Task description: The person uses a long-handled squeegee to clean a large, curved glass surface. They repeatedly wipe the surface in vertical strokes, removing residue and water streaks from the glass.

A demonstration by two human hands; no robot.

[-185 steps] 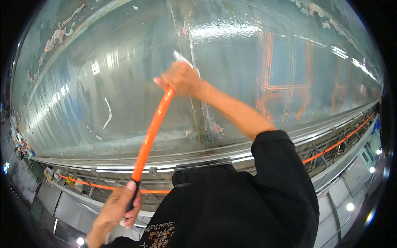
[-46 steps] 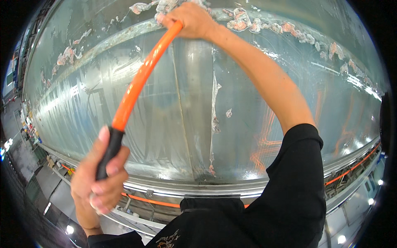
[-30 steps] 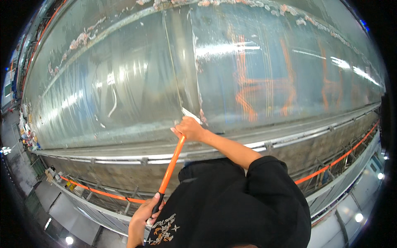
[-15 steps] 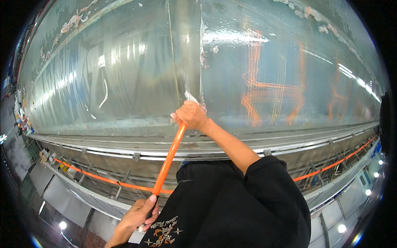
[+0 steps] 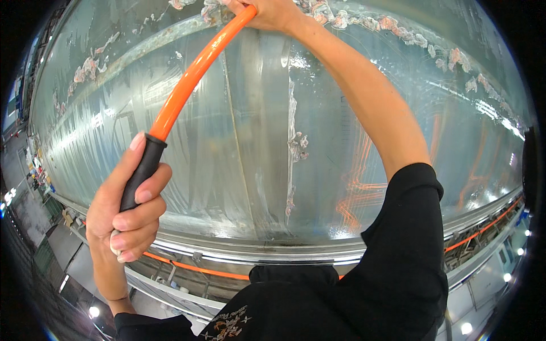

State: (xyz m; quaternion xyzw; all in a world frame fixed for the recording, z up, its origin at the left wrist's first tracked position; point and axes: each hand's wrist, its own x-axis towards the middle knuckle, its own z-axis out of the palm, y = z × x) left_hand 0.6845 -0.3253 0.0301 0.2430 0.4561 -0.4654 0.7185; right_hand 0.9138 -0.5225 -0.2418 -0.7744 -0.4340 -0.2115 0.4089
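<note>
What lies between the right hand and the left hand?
In the head view, an orange shaft and the upper part of its black grip span from the right hand to the left hand.

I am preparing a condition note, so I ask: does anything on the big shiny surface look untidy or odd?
Yes. Pale, pinkish clumps lie in a ragged band across the far part, on both sides of the right hand. A crumpled strip runs down the middle. Both look odd against the smooth, shiny surface.

You hold a smooth, glossy shaft with a matt, rubbery-looking grip, over a shiny, wet-looking panel bearing rough, lumpy residue.
</note>
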